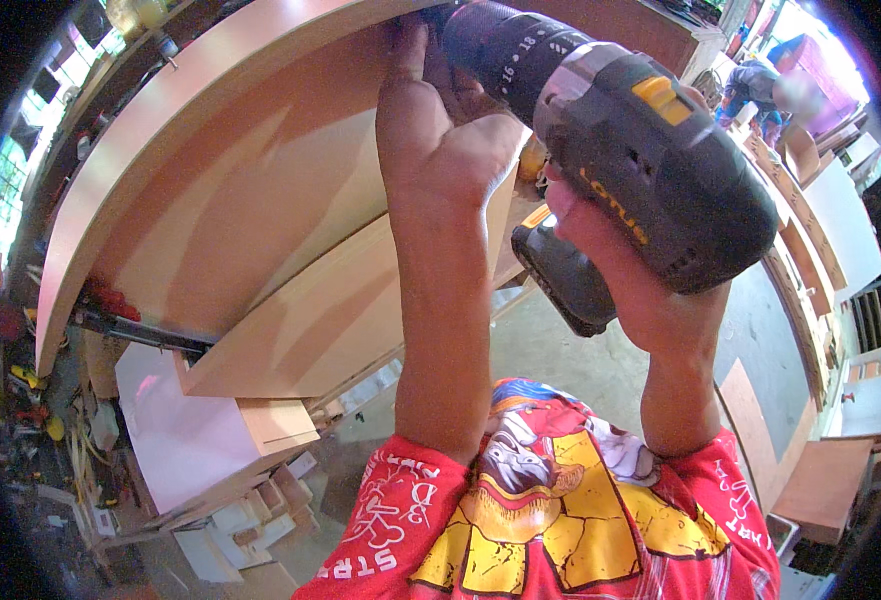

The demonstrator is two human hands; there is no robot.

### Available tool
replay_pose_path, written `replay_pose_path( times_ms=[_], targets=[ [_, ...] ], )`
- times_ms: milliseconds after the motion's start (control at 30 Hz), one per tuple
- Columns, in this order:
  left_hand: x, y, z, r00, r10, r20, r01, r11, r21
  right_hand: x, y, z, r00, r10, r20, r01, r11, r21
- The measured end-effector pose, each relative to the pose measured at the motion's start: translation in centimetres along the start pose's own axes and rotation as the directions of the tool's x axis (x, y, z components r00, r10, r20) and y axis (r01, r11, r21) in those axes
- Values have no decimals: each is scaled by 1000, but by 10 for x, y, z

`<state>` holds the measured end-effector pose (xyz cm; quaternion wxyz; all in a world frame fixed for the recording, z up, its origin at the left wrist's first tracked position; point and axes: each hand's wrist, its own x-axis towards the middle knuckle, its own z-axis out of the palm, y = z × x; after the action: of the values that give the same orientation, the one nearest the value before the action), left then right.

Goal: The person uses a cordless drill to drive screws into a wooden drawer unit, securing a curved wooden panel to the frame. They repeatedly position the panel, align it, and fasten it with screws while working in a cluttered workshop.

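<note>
My right hand (610, 225) is wrapped around the handle of a black and grey cordless drill (670, 160) with orange marks. Its battery (565, 275) hangs below the grip, and the chuck end points up and left toward a wooden cabinet (250, 160) with pale edges. Beside the drill's front end, my left hand (445, 125) is raised against the cabinet's inner corner. The left thumb points up and the other fingers are bent, partly hidden by the drill; what they hold cannot be made out. The drill's tip is hidden in shadow.
Below the cabinet stands a white-topped box (195, 430) near a dark metal rail (150, 335). Wood offcuts (260, 515) lie on the floor at lower left. Long boards (800, 260) line the right side. Another person (755, 90) bends over at the far right.
</note>
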<state>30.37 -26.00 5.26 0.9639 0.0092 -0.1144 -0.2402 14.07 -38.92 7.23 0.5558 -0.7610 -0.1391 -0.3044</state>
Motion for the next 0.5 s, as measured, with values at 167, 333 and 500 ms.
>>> replay_pose_path(
  times_ms=[167,333,500],
  targets=[
    [-37,-30,-7,995,11,100,-14,999,36,-29,27,-33,967,-235,99,251,945,-209],
    [-91,-43,2,820,543,183,-501,525,688,-63,20,-51,1000,21,6,-21,998,-65],
    [-149,32,104,309,515,799,62,-850,524,-64,47,-32,942,336,19,-263,699,665]
  ],
)
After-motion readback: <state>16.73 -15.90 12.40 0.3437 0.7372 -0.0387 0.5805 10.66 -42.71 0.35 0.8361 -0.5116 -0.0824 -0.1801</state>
